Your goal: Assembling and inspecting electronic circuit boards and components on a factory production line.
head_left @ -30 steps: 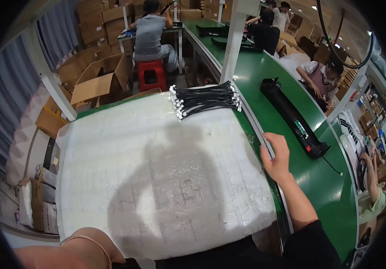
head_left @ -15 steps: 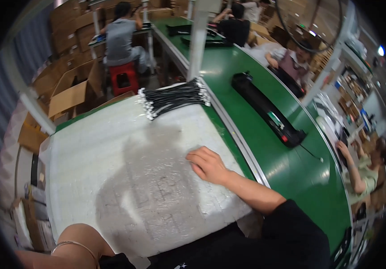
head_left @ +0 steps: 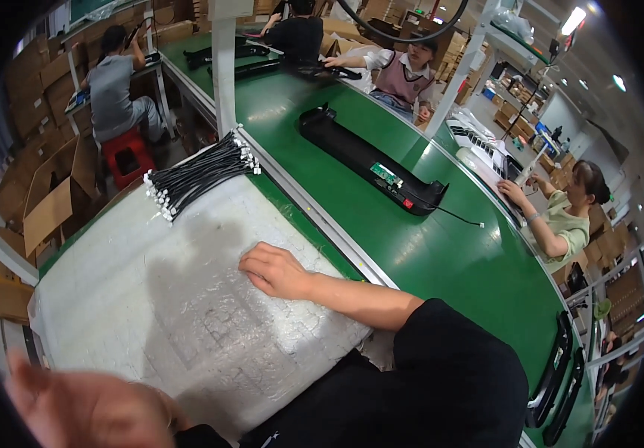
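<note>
The right hand (head_left: 273, 270) is laid on a white work surface covered with crinkled clear film (head_left: 105, 261), its fingers bent downward; whether anything is gripped beneath them cannot be told. The left hand (head_left: 87, 407), blurred, is raised at the near left, unclenched and released, with its palm bared.

At the far right corner of the work surface, beyond both hands, a bundle of thin black cables with white plugs (head_left: 204, 173) is laid out, well apart from the right hand. A silver metal rail (head_left: 329, 224) is set between this surface and a long glossy green bench (head_left: 449, 261) at the right. On the bench a long black plastic housing (head_left: 344, 149) is placed, fitted with a small green circuit board (head_left: 387, 174). Two narrow black curved parts (head_left: 557, 373) are placed at the near right. At the far left, a red plastic stool (head_left: 129, 157) is occupied by a person in grey (head_left: 116, 86).
</note>
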The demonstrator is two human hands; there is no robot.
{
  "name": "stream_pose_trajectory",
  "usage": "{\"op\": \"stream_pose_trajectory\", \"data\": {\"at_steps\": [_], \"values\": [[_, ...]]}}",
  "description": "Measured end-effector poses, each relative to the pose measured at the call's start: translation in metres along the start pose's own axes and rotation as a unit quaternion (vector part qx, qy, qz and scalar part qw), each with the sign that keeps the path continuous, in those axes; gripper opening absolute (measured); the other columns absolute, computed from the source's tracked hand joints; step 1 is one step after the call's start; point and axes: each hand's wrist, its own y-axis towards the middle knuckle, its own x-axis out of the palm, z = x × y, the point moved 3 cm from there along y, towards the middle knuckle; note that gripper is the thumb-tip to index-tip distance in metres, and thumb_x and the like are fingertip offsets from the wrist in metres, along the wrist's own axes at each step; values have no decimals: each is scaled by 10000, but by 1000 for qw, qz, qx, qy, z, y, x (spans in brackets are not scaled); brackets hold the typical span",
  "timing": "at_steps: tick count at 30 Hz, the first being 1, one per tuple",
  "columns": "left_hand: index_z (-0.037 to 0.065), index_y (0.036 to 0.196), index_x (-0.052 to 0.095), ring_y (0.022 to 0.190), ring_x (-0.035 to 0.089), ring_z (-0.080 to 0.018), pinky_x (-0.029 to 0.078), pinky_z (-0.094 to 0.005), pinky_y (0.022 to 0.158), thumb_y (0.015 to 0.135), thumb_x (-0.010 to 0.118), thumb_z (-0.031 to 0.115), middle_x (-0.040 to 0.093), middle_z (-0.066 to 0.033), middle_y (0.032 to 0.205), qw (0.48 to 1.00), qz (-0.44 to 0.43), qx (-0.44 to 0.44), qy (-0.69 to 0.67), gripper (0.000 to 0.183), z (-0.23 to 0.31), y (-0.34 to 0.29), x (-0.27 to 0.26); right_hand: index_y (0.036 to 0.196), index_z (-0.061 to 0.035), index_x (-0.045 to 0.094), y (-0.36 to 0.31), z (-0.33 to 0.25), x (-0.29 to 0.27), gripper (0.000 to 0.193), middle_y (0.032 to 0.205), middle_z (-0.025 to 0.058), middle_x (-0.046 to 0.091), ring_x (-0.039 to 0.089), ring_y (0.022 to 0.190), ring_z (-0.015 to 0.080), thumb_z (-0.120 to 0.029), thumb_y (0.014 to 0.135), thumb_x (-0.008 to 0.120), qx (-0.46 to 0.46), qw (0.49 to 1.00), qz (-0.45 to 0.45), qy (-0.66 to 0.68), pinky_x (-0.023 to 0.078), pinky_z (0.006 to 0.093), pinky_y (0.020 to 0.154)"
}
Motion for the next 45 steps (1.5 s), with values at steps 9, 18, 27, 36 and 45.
{"op": "stream_pose_trajectory", "data": {"at_steps": [9, 18, 27, 36, 45], "values": [[-3, 1232, 542, 1212, 471, -336, 358, -445, 1018, 833, 663, 143, 518, -197, 1300, 871, -269, -410, 14, 442, -50, -251, 115, 906, -38, 626, -4, 7, 1, 164, 886, 81, 614, 582, 856, 276, -14, 744, 634, 25, 999, -15, 14, 515, 362, 726], [83, 1221, 564, 1274, 400, -348, 261, -508, 1078, 858, 614, 306, 475, -172, 1357, 799, -477, -365, 41, 429, -48, -271, 129, 968, -52, 664, 56, 82, 11, 207, 977, 109, 660, 586, 938, 322, -58, 762, 642, 81, 993, -1, -85, 484, 403, 848], [94, 1203, 575, 1271, 399, -336, 262, -521, 1069, 848, 619, 316, 474, -163, 1348, 796, -477, -373, 12, 420, -47, -268, 132, 943, -101, 700, 139, 123, 97, 195, 958, 54, 645, 563, 941, 289, -78, 751, 678, 54, 996, 5, -64, 486, 392, 829], [92, 1172, 600, 1232, 420, -319, 290, -439, 1054, 813, 643, 321, 495, -135, 1302, 787, -473, -396, -32, 428, -61, -262, 129, 894, -56, 700, 148, 110, 81, 165, 891, 74, 691, 628, 870, 273, -17, 734, 694, -6, 997, 78, -26, 505, 366, 776], [78, 1167, 604, 1237, 416, -325, 290, -443, 1060, 805, 654, 306, 492, -141, 1311, 788, -471, -394, -41, 431, -63, -261, 129, 904, -65, 677, 168, 89, 59, 212, 851, 74, 630, 623, 821, 275, 15, 708, 673, -56, 996, 60, -48, 508, 372, 729]]}}
